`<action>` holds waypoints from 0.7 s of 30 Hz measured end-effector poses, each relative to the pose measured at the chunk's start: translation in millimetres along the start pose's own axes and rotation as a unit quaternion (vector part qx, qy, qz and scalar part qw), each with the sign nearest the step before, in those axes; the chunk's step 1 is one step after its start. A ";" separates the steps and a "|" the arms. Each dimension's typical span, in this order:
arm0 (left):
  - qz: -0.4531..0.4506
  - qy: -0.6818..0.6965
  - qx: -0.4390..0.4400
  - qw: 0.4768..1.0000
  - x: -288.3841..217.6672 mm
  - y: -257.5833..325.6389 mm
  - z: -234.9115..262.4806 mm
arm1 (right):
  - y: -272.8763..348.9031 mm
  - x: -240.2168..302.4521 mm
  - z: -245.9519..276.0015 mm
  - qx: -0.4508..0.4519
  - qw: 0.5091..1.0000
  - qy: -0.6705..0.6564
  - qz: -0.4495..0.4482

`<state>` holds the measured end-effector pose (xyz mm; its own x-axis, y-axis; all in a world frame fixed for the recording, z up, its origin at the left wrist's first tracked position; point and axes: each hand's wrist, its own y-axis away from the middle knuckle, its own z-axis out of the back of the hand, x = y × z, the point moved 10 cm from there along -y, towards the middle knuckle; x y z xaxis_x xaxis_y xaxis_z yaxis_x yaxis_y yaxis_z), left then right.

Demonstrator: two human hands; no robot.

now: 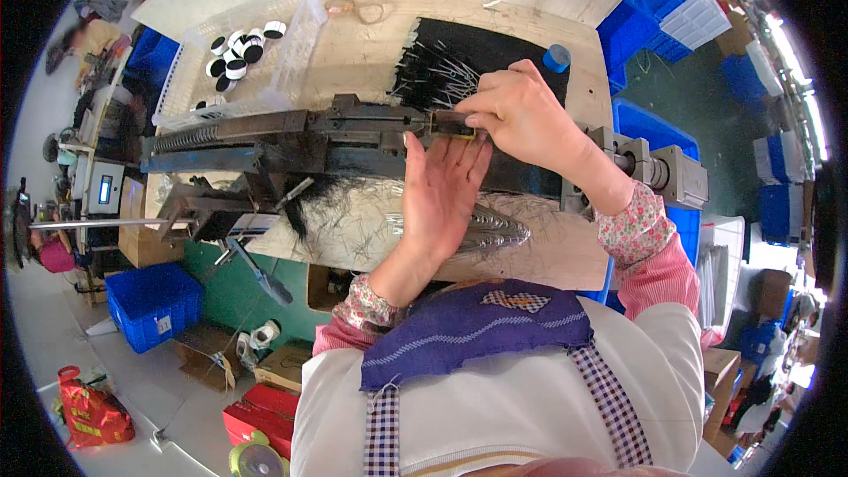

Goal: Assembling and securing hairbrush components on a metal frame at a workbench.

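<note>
As the right grip (523,113) pinches, a dark block (449,124) juts leftward.

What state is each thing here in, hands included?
Left hand: open, palm up
Right hand: fingers bent, at dark block
Clear bin: uncovered
White cylinders: loosely piled inside
Metal rods: scattered on black mat
Curved wires: bunched
Red bag: on floor

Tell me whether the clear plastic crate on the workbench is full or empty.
Partly filled: a cluster of white, black-ended cylinders sits inside the clear plastic crate, leaving part of its bottom uncovered.
</note>
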<state>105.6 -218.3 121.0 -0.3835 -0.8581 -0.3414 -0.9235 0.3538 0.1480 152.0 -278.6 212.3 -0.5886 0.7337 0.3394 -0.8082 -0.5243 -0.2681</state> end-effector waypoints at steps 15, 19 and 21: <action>0.001 0.022 0.010 1.000 -1.0 2.9 3.8 | 18.9 26.0 12.8 -0.083 0.994 -0.001 0.064; -0.007 0.034 0.008 0.999 -1.1 3.2 4.5 | 7.9 -9.6 27.3 -0.111 0.990 -0.089 -0.016; -0.015 -0.019 0.012 1.000 -3.8 4.7 5.0 | 4.2 -15.1 33.9 -0.100 0.985 -0.135 -0.030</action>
<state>102.7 -211.5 118.3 -0.3559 -0.8534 -0.3807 -0.9340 0.3383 0.1148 156.9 -306.6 236.5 -0.5449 0.6045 0.5811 -0.8379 -0.3671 -0.4039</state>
